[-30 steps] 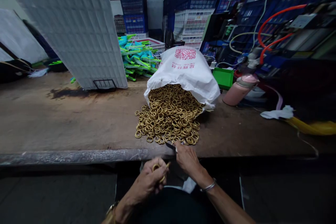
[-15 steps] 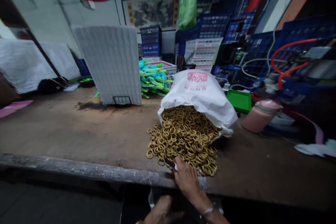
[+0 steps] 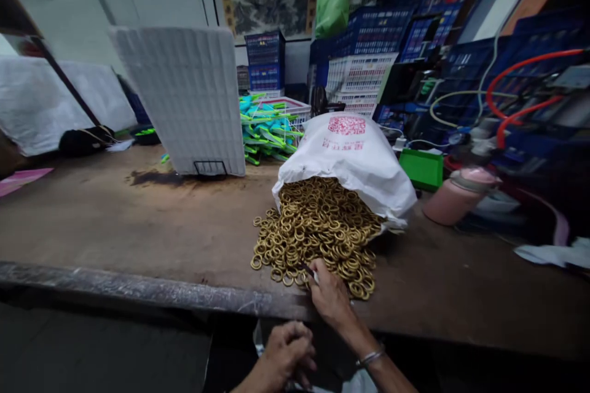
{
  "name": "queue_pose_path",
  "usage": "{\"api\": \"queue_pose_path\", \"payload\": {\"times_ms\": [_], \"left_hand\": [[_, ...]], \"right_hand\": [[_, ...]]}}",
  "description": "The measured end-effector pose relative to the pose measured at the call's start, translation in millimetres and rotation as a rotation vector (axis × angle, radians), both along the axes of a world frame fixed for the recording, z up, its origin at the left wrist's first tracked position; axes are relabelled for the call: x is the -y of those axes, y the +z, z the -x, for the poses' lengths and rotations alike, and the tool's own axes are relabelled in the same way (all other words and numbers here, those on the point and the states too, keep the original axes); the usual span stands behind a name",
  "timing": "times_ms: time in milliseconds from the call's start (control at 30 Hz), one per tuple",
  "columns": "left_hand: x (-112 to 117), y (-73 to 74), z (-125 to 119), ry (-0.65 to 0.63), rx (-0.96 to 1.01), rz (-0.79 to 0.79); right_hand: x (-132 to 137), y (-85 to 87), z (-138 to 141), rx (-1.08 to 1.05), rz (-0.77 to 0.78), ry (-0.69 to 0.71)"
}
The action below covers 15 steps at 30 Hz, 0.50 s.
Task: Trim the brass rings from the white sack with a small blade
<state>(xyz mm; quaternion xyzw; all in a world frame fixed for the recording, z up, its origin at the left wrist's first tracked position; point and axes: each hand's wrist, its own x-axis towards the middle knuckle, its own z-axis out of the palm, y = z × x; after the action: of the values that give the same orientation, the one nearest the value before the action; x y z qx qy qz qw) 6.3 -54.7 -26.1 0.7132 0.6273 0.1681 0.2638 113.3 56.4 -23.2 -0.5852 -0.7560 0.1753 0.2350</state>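
Note:
A heap of brass rings [image 3: 316, 233] spills from a white sack [image 3: 350, 156] onto the brown workbench [image 3: 138, 221]. My right hand [image 3: 329, 295] rests at the near edge of the heap, fingers closed round a thin dark tool [image 3: 308, 269] whose tip touches the rings. My left hand [image 3: 286, 356] sits below the bench edge, fingers curled; what they hold is hidden.
A white gridded tray [image 3: 184, 98] stands upright at the back. Behind the sack lie teal and green parts [image 3: 265, 129], a green box [image 3: 420, 169], a pink bottle on its side [image 3: 458, 196], stacked crates [image 3: 359, 77] and red hoses [image 3: 520, 92].
The view tilted up from the lap toward the bench, then dipped slightly. My left hand, which held brass rings a second ago, dropped low in the picture. My right hand stayed at the heap.

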Motion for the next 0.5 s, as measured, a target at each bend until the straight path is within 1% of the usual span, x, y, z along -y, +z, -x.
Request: {"api": "queue_pose_path", "payload": {"times_ms": [33, 67, 100, 133, 200, 233, 300, 433, 500], "left_hand": [[-12, 2.1, 6, 0.085, 0.404, 0.159], [-22, 5.5, 12, 0.169, 0.747, 0.334], [-30, 10.2, 16, 0.282, 0.914, 0.365], [-37, 15.5, 19, 0.374, 0.995, 0.345], [-46, 26.1, 19, 0.448, 1.081, 0.291], [-49, 30.5, 17, 0.451, 1.106, 0.277], [-54, 36.2, 13, 0.415, 1.144, 0.279], [-61, 37.9, 8, 0.346, 1.121, 0.323], [-62, 37.6, 8, 0.334, 1.092, 0.3]], "right_hand": [[0, 0.6, -3, -0.064, -0.01, 0.005], [1, 1.4, -6, -0.123, -0.027, 0.012], [3, 2.5, -8, -0.177, -0.043, 0.021], [5, 3.9, -9, -0.224, -0.054, 0.032], [10, 7.6, -11, -0.293, -0.055, 0.061], [13, 9.8, -11, -0.317, -0.048, 0.074], [19, 14.5, -12, -0.352, -0.03, 0.09], [27, 22.5, -14, -0.443, 0.037, 0.097], [29, 24.5, -15, -0.519, 0.108, 0.084]]}}
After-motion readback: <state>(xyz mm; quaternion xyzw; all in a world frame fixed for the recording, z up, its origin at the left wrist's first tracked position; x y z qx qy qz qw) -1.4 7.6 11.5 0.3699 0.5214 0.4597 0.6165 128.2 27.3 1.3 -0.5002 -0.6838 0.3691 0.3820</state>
